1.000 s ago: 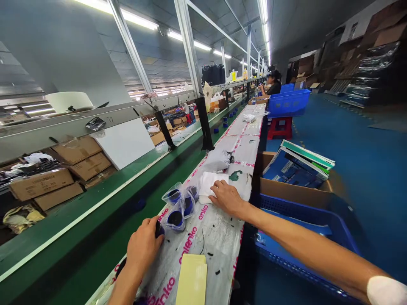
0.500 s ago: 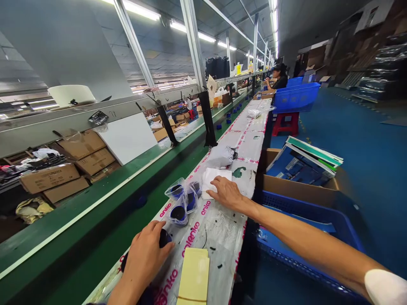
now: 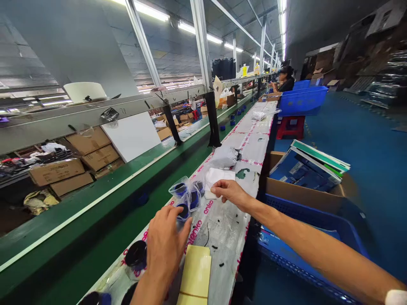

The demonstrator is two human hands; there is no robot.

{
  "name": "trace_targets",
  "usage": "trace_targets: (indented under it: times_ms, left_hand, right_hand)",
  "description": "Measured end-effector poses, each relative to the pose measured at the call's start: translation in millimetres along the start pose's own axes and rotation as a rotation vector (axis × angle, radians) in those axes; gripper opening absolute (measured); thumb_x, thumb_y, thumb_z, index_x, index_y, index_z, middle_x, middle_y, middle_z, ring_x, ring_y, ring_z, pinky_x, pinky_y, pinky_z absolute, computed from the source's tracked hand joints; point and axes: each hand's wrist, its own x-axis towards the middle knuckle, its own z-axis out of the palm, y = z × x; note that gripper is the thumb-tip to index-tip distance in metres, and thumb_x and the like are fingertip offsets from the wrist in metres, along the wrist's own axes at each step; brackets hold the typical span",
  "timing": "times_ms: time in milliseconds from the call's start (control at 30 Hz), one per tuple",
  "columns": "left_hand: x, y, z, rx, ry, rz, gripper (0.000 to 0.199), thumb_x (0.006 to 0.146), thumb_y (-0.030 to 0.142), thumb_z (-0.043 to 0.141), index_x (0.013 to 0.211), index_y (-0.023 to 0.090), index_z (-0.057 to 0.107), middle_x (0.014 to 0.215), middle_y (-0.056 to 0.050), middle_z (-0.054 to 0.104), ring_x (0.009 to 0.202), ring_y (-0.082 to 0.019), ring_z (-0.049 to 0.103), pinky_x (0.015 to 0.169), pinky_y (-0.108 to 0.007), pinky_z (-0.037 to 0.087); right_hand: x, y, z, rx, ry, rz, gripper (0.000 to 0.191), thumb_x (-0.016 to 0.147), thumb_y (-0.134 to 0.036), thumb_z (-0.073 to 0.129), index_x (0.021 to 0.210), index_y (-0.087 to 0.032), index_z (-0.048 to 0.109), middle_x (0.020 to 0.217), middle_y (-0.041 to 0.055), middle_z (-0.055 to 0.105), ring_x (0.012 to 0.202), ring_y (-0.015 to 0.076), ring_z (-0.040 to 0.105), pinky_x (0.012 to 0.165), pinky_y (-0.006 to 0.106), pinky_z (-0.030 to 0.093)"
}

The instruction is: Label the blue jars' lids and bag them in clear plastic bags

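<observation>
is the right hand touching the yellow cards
No, the right hand is at the white stack, and the yellow cards lie apart from it, nearer the camera.

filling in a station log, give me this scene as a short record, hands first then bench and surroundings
left grip: open, fingertips by the bagged blue-and-black pieces; contact unclear
right grip: fingertips at flat white pile; pinch unclear
bench: wrapped in printed film; yellow cards right of left grip, dark round piece left of it
left of bench: green belt
right of bench: blue basket
farther along: a co-worker
</observation>
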Motion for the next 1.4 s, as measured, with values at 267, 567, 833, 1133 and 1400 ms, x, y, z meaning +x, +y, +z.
trace_targets:
  times_ms: [267,567,833,1133,1400]
  left_hand:
    - [20.7,19.2,28.2,-0.612,-0.107,-0.208,0.046,0.085,0.06,0.06,0.099,0.017,0.067,0.087,-0.007,0.074,0.073,-0.017,0.066,0.065,-0.028,0.051]
    - [-1.4,-17.9,-10.5,-0.682,-0.11,-0.367,0.044,0.075,0.059,0.071,0.079,0.016,0.068,0.068,-0.004,0.07,0.062,-0.014,0.061,0.058,-0.023,0.047]
    - [-10.9,-47.1,-20.6,-0.39,0.034,-0.394,0.036,0.079,0.056,0.057,0.086,0.02,0.058,0.076,-0.005,0.073,0.071,-0.022,0.072,0.065,-0.032,0.056]
    - [-9.6,-64.6,-38.1,0.474,0.029,-0.152,0.031,0.093,0.017,0.043,0.113,0.017,0.066,0.102,-0.014,0.071,0.1,-0.034,0.066,0.079,-0.042,0.045]
    - [-13.5,-72.3,-32.3,0.794,-0.091,-0.01,0.041,0.089,0.003,0.041,0.123,0.008,0.064,0.094,-0.017,0.074,0.097,-0.034,0.067,0.09,-0.048,0.046]
  right_hand:
    - [-22.8,-18.5,46.8,0.326,-0.321,0.054,0.035,0.068,-0.044,0.08,0.079,-0.016,0.064,0.072,0.0006,0.061,0.069,0.0128,0.057,0.054,0.023,0.045]
    - [-28.9,-19.1,87.1,0.407,-0.397,0.086,0.037,0.068,-0.046,0.081,0.081,-0.016,0.062,0.075,0.0013,0.065,0.067,0.0127,0.059,0.05,0.021,0.047]
    - [-12.3,-12.2,130.5,0.154,-0.251,-0.141,0.02,0.085,-0.039,0.056,0.09,-0.019,0.054,0.084,0.0045,0.07,0.066,0.0159,0.066,0.05,0.026,0.053]
    - [13.2,-7.1,154.3,-0.36,-0.193,-0.647,0.013,0.084,-0.007,0.057,0.09,-0.018,0.062,0.092,0.0045,0.068,0.089,0.0177,0.063,0.083,0.032,0.05]
    - [9.4,17.2,153.7,-0.85,-0.279,-0.957,0.014,0.093,-0.006,0.054,0.088,-0.016,0.062,0.09,0.0095,0.066,0.094,0.0238,0.054,0.081,0.035,0.042]
